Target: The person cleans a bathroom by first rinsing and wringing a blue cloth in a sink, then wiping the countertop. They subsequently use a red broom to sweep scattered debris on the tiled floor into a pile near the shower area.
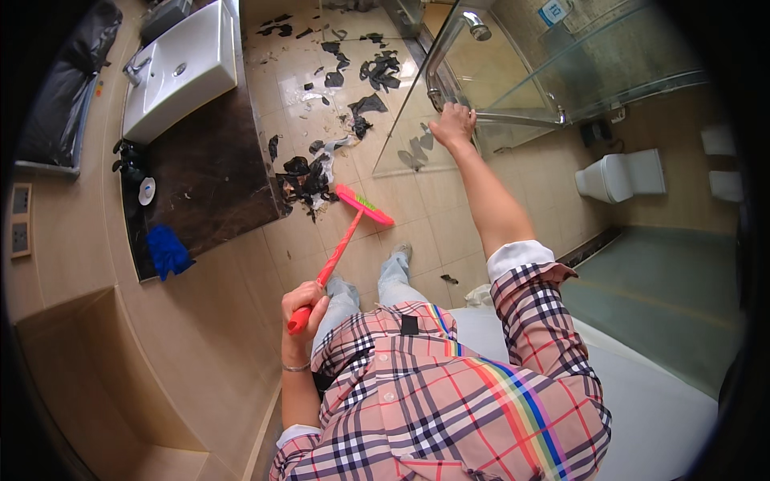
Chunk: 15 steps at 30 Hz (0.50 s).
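Observation:
My left hand [305, 306] is wrapped around the upper end of a broom's red handle [340, 252]. The pink broom head [365, 204], with some green bristles, rests on the tiled floor in front of my feet. Beside it lies a heap of torn black plastic [307, 179] mixed with whitish scraps. My right arm reaches forward, and my right hand [454, 125] grips the metal handle [432, 78] of a clear glass door [409, 135]. The fingertips are partly hidden behind the hand. Further black scraps [381, 69] and small debris are strewn over the floor beyond.
To the left, a dark stone counter [210, 174] carries a white washbasin [180, 69], dark bottles [127, 157] and a blue cloth or glove [167, 251]. A white toilet [619, 175] stands on the right. A white bathtub-like surface [637, 397] lies beside me at lower right.

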### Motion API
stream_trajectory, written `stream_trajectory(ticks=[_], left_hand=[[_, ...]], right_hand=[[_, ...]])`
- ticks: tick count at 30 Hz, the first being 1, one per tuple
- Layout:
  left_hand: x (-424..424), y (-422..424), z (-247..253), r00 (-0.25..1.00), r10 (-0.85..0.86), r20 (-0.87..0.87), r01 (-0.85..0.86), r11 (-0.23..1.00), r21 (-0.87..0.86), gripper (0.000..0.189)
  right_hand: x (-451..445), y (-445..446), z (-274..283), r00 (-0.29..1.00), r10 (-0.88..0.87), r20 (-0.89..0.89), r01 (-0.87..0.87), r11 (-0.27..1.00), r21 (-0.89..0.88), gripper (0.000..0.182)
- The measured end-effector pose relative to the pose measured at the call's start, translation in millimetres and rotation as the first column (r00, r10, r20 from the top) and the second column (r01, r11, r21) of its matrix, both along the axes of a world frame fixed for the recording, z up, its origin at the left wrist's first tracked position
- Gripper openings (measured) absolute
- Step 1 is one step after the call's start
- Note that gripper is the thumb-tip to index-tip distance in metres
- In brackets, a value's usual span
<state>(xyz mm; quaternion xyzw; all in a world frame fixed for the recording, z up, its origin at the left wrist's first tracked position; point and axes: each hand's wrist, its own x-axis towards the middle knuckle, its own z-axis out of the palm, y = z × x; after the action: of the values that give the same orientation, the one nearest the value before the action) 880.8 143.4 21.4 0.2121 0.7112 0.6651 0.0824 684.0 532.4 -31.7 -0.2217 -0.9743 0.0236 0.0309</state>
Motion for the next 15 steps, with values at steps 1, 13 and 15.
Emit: stream_trajectory(ticks=[1, 13, 15], left_hand=[[-0.1, -1.7, 1.1, 1.000, -0.003, -0.014, 0.003, 1.000, 0.004, 0.025], [-19.4, -20.3, -12.6, 0.996, 0.090, 0.008, -0.090, 0.994, 0.058, 0.024], [-24.5, -19.9, -18.4, 0.997, 0.070, 0.010, -0.070, 0.996, 0.056, 0.025]], right_hand=[[2.5, -5.8, -2.8, 1.000, -0.010, -0.027, 0.011, 0.999, 0.032, 0.049], [48.8, -16.1, -35.6, 0.970, 0.126, -0.208, -0.106, 0.989, 0.108, 0.034], [64.6, -13.7, -45.6, 0.954, 0.150, -0.260, -0.128, 0.987, 0.099, 0.033]])
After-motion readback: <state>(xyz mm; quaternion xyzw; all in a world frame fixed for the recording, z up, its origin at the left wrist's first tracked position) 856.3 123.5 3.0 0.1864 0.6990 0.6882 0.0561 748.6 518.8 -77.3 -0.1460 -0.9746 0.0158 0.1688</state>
